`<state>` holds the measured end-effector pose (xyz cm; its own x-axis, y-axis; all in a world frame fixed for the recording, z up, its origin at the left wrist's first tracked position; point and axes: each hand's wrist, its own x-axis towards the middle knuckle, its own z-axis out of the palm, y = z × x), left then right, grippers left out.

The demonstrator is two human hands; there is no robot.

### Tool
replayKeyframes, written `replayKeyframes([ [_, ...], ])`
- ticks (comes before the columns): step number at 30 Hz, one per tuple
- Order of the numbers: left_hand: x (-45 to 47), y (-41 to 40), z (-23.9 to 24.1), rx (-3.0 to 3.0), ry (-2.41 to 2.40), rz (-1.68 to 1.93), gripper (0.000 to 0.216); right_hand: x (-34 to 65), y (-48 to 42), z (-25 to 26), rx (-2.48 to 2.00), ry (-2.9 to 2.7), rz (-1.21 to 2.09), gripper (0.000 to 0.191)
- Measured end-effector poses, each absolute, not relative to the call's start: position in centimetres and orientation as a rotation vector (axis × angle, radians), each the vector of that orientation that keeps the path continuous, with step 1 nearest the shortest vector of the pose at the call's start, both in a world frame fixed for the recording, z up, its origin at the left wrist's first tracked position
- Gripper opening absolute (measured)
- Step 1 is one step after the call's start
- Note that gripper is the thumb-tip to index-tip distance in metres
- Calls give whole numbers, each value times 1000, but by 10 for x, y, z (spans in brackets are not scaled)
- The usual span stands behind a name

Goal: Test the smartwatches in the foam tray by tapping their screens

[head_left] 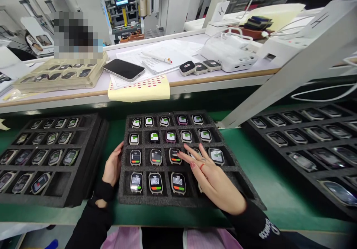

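A black foam tray (pixel 147 201) lies in front of me, with rows of smartwatches in its square compartments. My left hand (pixel 112 165) holds the tray's left side, its fingertips partly hidden behind the edge. Over the tray's right half, my right hand (pixel 213 178) is spread open with the palm down. One fingertip touches or hovers just above the screen of a smartwatch (pixel 175 156) in the third row. Red and green buttons show on the lit screens of the front-row watches, such as this smartwatch (pixel 155 183). My right hand covers parts of other watches.
Stacked foam trays of watches stand at left (pixel 83 167), and another watch tray (pixel 267 146) lies at right. A slanted metal post (pixel 267 70) rises right of my tray. The shelf bears a phone (pixel 124 69), papers, loose watches (pixel 200 68) and a white hub (pixel 228 51).
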<state>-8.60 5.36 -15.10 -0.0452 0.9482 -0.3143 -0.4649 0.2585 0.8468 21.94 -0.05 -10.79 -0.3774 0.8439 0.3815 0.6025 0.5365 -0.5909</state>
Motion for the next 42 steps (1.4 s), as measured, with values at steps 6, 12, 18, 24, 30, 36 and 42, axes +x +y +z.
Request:
replayKeyframes([
  [6,-87,56,-149,584,1073,1250,50,219,-3,-108,-1145,-2103,475,42],
  [12,-86,57,-146,567,1059,1247,50,213,-1,-110,-1148,-2205,531,41],
  [18,-86,57,-144,553,1066,1254,48,214,2,-107,-1186,-2180,498,42],
  [24,-86,56,-143,557,1061,1255,48,212,2,-104,-1151,-2164,512,42],
  [30,-87,57,-146,556,1054,1255,48,208,4,-109,-1163,-2214,490,42],
  [36,-86,57,-145,555,1046,1246,48,223,2,-107,-1216,-2114,482,42],
  [42,-88,58,-145,551,1061,1242,48,252,-8,-109,-1305,-2002,417,39],
])
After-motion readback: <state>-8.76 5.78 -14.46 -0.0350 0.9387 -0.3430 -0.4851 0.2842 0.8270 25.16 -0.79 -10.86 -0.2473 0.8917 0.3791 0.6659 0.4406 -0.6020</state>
